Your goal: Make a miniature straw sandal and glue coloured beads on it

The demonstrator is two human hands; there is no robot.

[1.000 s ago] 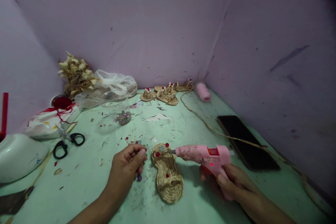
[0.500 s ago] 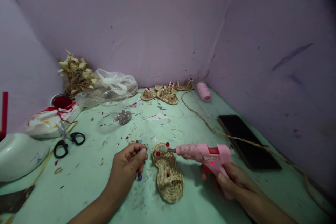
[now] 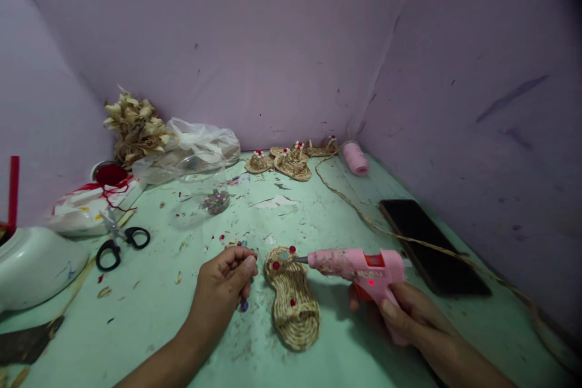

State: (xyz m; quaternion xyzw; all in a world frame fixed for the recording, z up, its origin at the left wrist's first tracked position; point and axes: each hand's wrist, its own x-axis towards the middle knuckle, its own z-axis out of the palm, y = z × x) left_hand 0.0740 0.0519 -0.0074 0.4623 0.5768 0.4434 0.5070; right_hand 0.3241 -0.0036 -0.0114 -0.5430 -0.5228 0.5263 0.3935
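My right hand [image 3: 411, 315] grips a pink glue gun [image 3: 350, 262] by its handle, a red light glowing on its side. Its nozzle points left, right at the toe end of a small woven straw slipper [image 3: 295, 315] lying flat on the table. On the slipper sit a red bead [image 3: 276, 265] at the left edge, another at the top, one near the strap, and a pale bluish spot [image 3: 284, 255] by the nozzle. Just left of the slipper, my left hand [image 3: 227, 276] is closed in a pinch on what looks like a tiny dark red bead. A purple bead [image 3: 244, 304] lies below its fingers.
Loose beads and a clear container of beads [image 3: 216, 201] lie beyond my left hand. Scissors [image 3: 120, 245] and a white bowl [image 3: 40, 267] are at left. A phone [image 3: 431, 248] with twine across it lies right. More straw slippers [image 3: 291, 165] and pink thread [image 3: 355, 159] stand behind.
The whole view has shifted very slightly. Both hands, the glue gun and the slipper hold nearly the same places relative to one another.
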